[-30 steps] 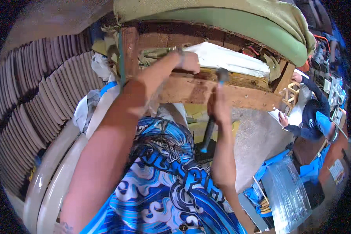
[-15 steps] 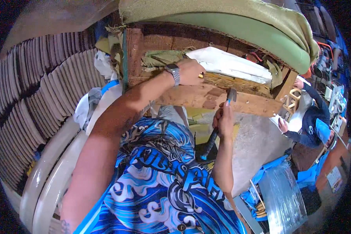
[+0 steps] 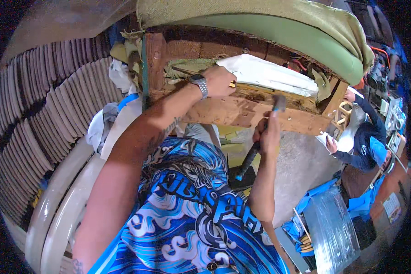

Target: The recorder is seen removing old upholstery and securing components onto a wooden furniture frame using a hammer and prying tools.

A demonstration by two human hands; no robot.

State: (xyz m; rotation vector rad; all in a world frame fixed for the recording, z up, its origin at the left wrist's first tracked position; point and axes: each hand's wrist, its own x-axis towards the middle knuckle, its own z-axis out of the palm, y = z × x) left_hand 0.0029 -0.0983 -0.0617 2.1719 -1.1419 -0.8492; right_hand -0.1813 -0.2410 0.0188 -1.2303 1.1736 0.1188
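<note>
The underside of an upholstered furniture frame fills the upper middle, with a wooden rail [image 3: 242,113] along its near side. My left hand [image 3: 218,83], with a watch at the wrist, is closed at the top of this rail by a folded white cloth [image 3: 269,73]. Its fingertips are turned away, so what they grip is hidden; a small yellow piece shows by the fingers. In my right hand [image 3: 268,134] is a hammer [image 3: 248,165] with a dark handle and blue butt. The hammer's head is raised in front of the rail, to the right of my left hand.
Green foam [image 3: 283,29] under tan fabric arches across the frame's far side. Stacked folded grey-brown fabric [image 3: 64,105] stands at the left, beside pale rounded shapes [image 3: 64,205]. On the right, a co-worker [image 3: 372,130] handles white material. Plastic-wrapped material [image 3: 331,228] lies lower right.
The hammer and my right hand have shifted slightly right and up. My left hand has barely moved and stays at the rail.
</note>
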